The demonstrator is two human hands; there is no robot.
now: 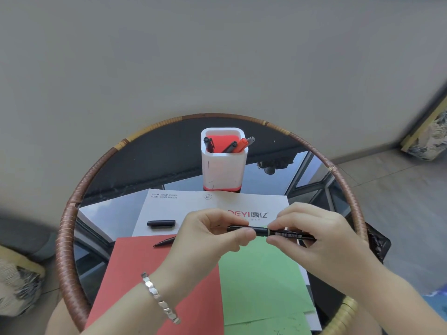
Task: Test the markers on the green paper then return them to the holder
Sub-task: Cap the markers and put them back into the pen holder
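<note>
Both hands hold one black marker (263, 232) level above the papers. My left hand (208, 235) pinches its cap end and my right hand (316, 240) grips the barrel. The green paper (261, 281) lies under my hands, right of a red paper (150, 274). A loose black cap (161, 223) rests on the white sheet (183, 209). An uncapped black marker (164, 242) lies at the red paper's top edge. The white holder (223, 170) with a red base stands behind, holding several markers, black and red.
Everything sits on a round glass table with a woven rattan rim (72, 213). The holder stands at the table's middle back. Patterned cushions lie at the left (17, 286) and far right (428, 139) on the floor.
</note>
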